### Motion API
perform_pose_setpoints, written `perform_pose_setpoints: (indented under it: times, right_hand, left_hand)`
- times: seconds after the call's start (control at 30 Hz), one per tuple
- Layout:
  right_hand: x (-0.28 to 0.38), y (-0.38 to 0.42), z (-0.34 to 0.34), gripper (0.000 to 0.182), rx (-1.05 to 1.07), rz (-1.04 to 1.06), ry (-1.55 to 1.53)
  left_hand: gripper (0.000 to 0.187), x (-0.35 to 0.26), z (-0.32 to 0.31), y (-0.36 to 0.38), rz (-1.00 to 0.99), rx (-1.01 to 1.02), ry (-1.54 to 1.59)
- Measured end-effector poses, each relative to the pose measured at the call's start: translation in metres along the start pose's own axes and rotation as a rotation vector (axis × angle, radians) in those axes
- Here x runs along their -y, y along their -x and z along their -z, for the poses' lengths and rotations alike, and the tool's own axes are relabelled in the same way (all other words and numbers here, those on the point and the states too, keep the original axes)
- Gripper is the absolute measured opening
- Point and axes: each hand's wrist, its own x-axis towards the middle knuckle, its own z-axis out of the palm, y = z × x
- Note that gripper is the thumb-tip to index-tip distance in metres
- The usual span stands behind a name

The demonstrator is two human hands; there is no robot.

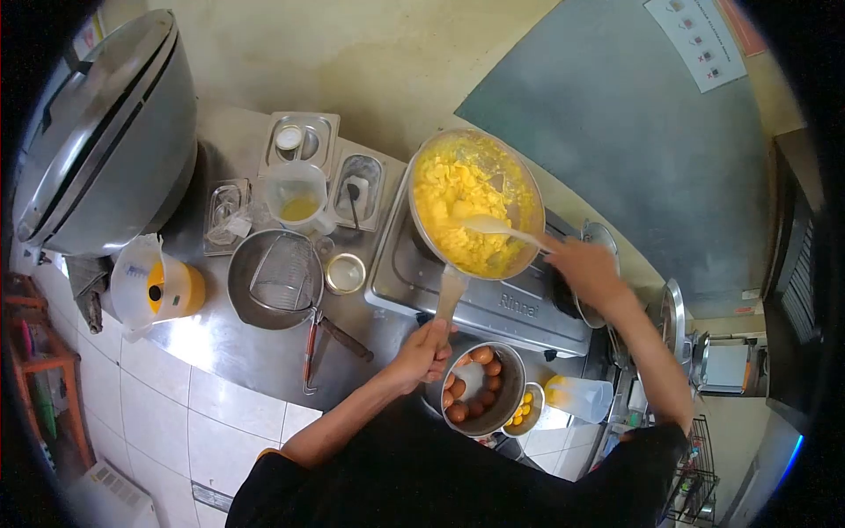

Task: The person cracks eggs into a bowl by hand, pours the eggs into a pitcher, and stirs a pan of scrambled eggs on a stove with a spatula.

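A wide pan of yellow scrambled egg sits on the left part of a silver gas stove. My left hand is wrapped round the pan's pale handle, which points toward my body. My right hand grips a pale spatula from the right side; its broad end lies in the egg. Just below the stove, near my left hand, stands a metal pot with several brown eggs in it. Beside that pot is a small bowl holding yellow yolks.
Left of the stove are a steel pan with a wire basket, a measuring jug, steel trays and a small round tin. A large lidded pot and a yellow-filled jug stand far left. Another jug lies right.
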Motion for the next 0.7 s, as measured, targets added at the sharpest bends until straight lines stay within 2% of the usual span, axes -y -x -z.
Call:
perform_pose_setpoints:
  times: [0.1, 0.2, 0.27, 0.33, 0.4, 0.5, 0.6, 0.7]
  right_hand:
    - [-0.023, 0.027, 0.028, 0.042, 0.16, -0.061, 0.004]
    - [-0.022, 0.035, -0.019, 0.037, 0.131, 0.101, -0.107]
    - [0.015, 0.018, -0.038, 0.037, 0.131, 0.032, -0.161]
    - [0.053, -0.002, -0.061, 0.039, -0.138, -0.009, -0.362]
    - [0.095, -0.03, -0.044, 0.038, -0.07, -0.22, -0.358]
    - [0.085, -0.08, -0.078, 0.037, -0.322, -0.275, -0.765]
    - [0.083, -0.1, -0.11, 0.036, -0.581, -0.426, -0.871]
    - [0.061, -0.086, -0.121, 0.035, -0.638, -0.435, -0.894]
  left_hand:
    - [0.044, -0.003, 0.0, 0.0, 0.023, 0.001, 0.001]
    - [0.046, -0.003, 0.003, -0.001, 0.022, 0.0, -0.046]
    - [0.045, -0.002, 0.004, -0.002, 0.011, -0.004, -0.067]
    - [0.045, -0.001, 0.003, -0.002, 0.007, -0.013, -0.086]
    - [0.044, -0.003, 0.001, -0.001, 0.006, -0.029, -0.11]
    - [0.044, 0.0, 0.0, -0.001, -0.022, -0.051, -0.106]
    - [0.042, -0.001, -0.003, 0.003, -0.034, -0.055, -0.08]
    - [0.04, 0.0, 0.0, 0.001, -0.034, -0.044, -0.062]
